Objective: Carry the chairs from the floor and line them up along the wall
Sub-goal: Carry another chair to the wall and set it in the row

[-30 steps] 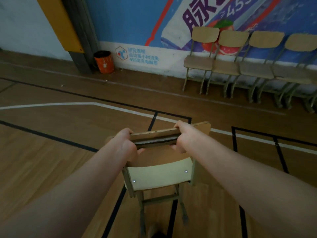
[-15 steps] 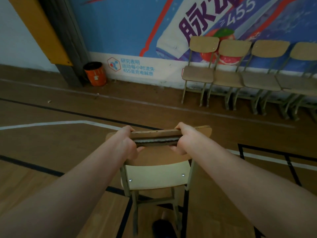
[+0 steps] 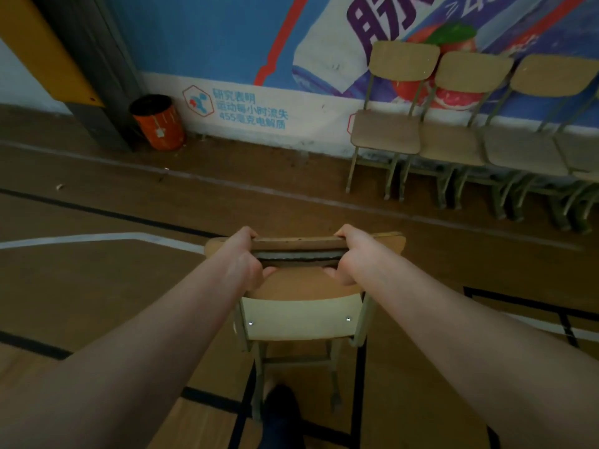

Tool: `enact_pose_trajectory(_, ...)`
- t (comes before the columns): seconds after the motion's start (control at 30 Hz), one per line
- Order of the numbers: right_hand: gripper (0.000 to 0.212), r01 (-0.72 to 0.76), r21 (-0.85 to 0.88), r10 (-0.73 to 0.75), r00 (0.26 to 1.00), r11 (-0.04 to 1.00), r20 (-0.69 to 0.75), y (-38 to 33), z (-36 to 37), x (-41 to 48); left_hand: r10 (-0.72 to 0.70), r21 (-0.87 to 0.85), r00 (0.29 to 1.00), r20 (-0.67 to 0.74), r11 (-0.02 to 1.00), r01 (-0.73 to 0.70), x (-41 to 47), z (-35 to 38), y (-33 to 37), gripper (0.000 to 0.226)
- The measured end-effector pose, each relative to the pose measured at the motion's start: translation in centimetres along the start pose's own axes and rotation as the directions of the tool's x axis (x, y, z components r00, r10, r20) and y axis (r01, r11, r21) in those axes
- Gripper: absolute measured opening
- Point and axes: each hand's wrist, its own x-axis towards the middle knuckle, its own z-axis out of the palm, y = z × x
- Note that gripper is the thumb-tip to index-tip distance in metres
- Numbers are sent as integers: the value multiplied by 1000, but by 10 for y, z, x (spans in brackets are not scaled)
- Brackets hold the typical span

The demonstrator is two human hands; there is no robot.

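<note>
While both arms are stretched forward, a wooden chair [image 3: 298,319] is held in front of the person above the court floor [image 3: 97,286], its pale backrest turned toward the body and its seat pointing away toward the wall [image 3: 207,37]. The seat's far edge is gripped by the left hand [image 3: 241,264] near its left corner and by the right hand [image 3: 351,257] near its right corner. The fingers [image 3: 249,233] of each hand are curled together over the top of that edge, and the thumbs are tucked underneath. Whether the legs touch the floor cannot be told. A dark shoe [image 3: 280,403] is seen beneath the chair. At the floor's far edge, a row of matching chairs [image 3: 385,136] is lined up side by side against the wall, toward the right. An orange bin [image 3: 158,123] is stood at the same edge, well apart to the left.
</note>
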Motion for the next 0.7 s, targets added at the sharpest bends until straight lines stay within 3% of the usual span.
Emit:
enact_pose_trajectory(0.2, 34, 26, 41, -22, 995, 999, -95, -67, 89, 37, -34, 30, 999, -15, 999, 34, 49, 77, 88, 16)
enact_pose_trajectory(0.47, 40, 54, 97, -44, 994, 994, -104, -168, 175, 89, -39, 82, 999, 23, 996, 37, 94, 186, 183, 24)
enact_pose_trajectory(0.7, 27, 42, 66, -37, 996, 997, -75, -275, 266, 154, -23, 82, 1000, -17, 996, 24, 148, 297, 270, 27)
